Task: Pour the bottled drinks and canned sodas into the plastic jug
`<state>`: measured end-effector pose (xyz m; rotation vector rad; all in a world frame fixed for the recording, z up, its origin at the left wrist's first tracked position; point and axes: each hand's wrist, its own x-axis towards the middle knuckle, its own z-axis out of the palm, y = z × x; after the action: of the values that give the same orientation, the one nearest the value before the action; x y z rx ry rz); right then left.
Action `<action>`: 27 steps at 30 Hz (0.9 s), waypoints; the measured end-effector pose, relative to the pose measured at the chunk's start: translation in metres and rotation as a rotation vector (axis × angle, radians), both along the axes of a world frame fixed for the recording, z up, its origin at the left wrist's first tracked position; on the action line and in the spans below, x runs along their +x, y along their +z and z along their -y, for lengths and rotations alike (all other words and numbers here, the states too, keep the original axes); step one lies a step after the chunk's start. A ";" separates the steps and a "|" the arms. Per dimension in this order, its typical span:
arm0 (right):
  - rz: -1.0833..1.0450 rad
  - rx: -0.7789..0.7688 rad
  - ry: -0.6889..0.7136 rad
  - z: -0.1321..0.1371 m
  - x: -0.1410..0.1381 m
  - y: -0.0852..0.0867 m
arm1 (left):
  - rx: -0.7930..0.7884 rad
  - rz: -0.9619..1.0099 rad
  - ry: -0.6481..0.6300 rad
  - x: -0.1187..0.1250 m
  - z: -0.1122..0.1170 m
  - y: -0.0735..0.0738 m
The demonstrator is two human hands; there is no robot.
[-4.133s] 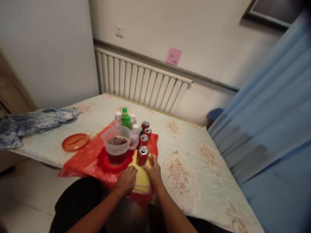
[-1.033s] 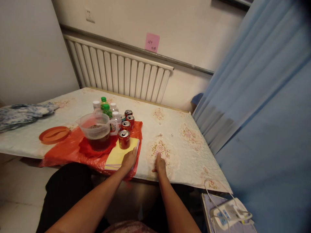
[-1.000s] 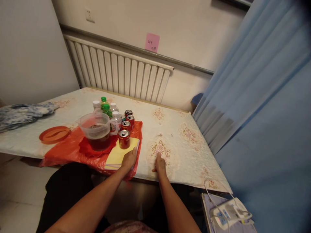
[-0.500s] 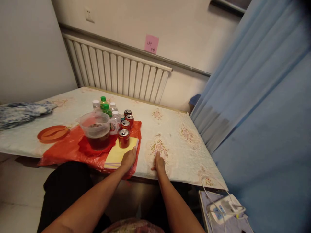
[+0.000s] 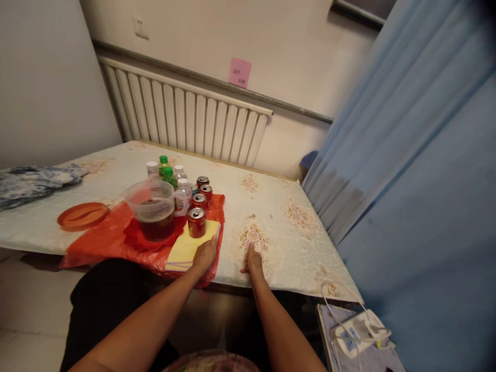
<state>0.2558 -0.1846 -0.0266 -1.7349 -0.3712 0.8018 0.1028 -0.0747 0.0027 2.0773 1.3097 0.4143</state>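
Note:
My left hand [image 5: 205, 254] lies along the right side of a stack of yellow paper [image 5: 185, 249], with nothing seen in its grip. Its fingers look stretched, though partly hidden. Just beyond it on the paper stands an opened red drink can [image 5: 197, 226]. My right hand [image 5: 253, 260] is over the flowered bed cover [image 5: 289, 263], thumb up and fingers loosely apart, holding nothing visible. A clear plastic jug [image 5: 155, 219] with dark liquid sits in a red scalloped dish [image 5: 134, 235], left of the paper. Red plastic sheeting [image 5: 103, 243] lies under these things.
Behind the jug stand several bottles [image 5: 168, 174] with green or white caps and more red cans [image 5: 205, 192]. An orange lid [image 5: 83, 216] lies at left, near crumpled cloth [image 5: 36, 183]. A power strip [image 5: 360, 333] with cables is at lower right, beside a blue curtain [image 5: 411, 155].
The view has shifted slightly. Both hands keep nearly the same pose and place, and nothing on the bed has been moved.

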 end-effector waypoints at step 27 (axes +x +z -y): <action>0.299 0.184 0.159 -0.021 -0.047 0.028 | -0.176 0.455 -0.005 -0.068 0.018 -0.019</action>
<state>0.2092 -0.1632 0.0011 -1.6664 -0.7699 0.5985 0.0346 -0.0929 -0.0162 1.7103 1.0276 0.6957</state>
